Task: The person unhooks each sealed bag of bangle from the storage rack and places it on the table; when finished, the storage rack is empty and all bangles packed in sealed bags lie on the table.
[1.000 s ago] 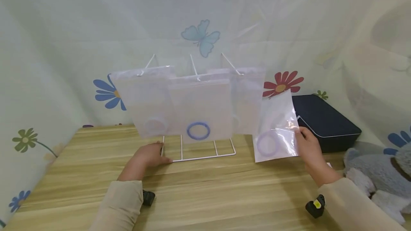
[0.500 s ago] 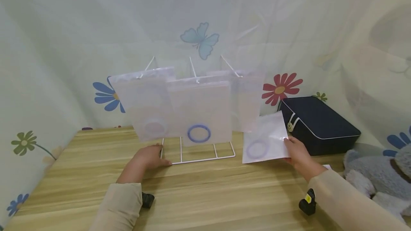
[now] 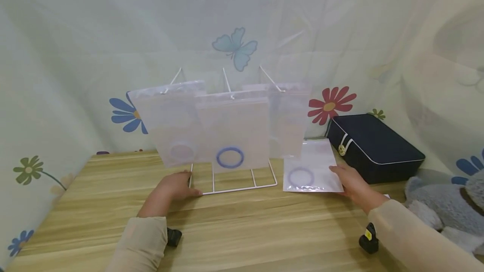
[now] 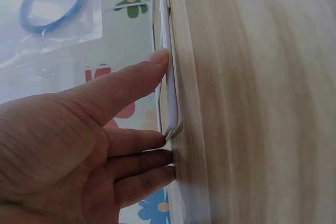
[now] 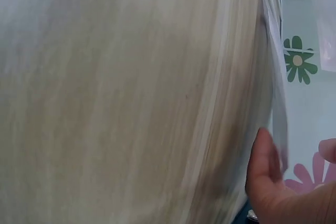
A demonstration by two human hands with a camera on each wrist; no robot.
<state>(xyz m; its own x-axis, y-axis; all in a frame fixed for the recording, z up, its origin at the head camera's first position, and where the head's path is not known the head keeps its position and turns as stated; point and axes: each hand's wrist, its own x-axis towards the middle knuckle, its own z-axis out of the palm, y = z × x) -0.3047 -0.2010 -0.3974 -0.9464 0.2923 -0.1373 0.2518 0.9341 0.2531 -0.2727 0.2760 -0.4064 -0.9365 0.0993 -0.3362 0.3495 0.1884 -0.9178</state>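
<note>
My left hand (image 3: 174, 186) touches the base of a white wire display rack (image 3: 238, 189) at its front left corner. In the left wrist view, the thumb lies on the wire and the other fingers reach the table. Flat on the table, right of the rack, is a clear plastic bag (image 3: 311, 163) with a pale ring inside. My right hand (image 3: 353, 184) is at the bag's right edge, a finger beneath it. In the right wrist view, the thumb stands apart from the bag (image 5: 279, 82). Plastic bags (image 3: 234, 131) hang from the rack's hooks; the front one holds a blue-purple ring.
A dark box (image 3: 378, 146) with white piping stands behind my right hand. A grey plush toy (image 3: 440, 209) sits at the right edge. The wooden table (image 3: 245, 234) stretches in front of the rack, and a floral curtain (image 3: 113, 32) hangs behind.
My right hand has moved the bag left and down until it lies flat on the table beside the rack. Its thumb is now apart from the bag. The left hand stays at the rack.
</note>
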